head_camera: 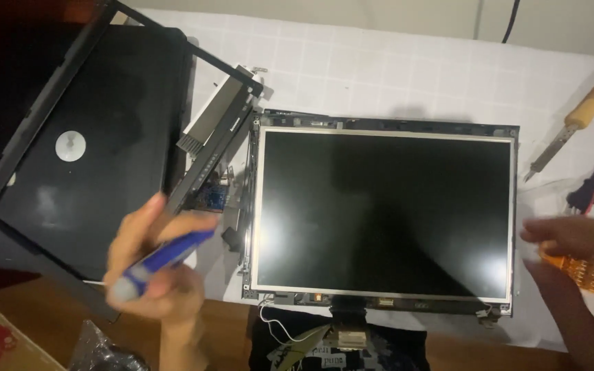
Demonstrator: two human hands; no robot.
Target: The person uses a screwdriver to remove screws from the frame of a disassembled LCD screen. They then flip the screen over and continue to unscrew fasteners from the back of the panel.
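At the bottom of the frame, nearest the camera, the left hand [156, 275] is clenched around a blue-handled screwdriver with a grey cap [159, 261], its shaft aimed up and right toward the left edge of the screen; the tip is blurred, so whether it touches a screw cannot be told. At the lower right, the right hand [572, 254] grasps an orange, ribbed plastic tool [589, 273], also blurred by motion, just beside the screen's right edge.

Between the two hands lies the bare, flat laptop display panel with a dark glass face and thin metal frame [385, 214], flat on the white gridded cloth covering the table [379, 69]. Its front bezel is already off, its side brackets and lower cables are exposed, and it still sits in its back cover, so the strip-down looks roughly midway: the panel remains to be freed.

Farther away, at upper left, rests the black laptop lid shell with a round silver disc [77, 151], with the loose black bezel frame [207, 137] lying across it. At upper right lies a wooden-handled soldering iron [579, 117].

Counted: one panel, one screwdriver, one orange tool, one soldering iron, two hands
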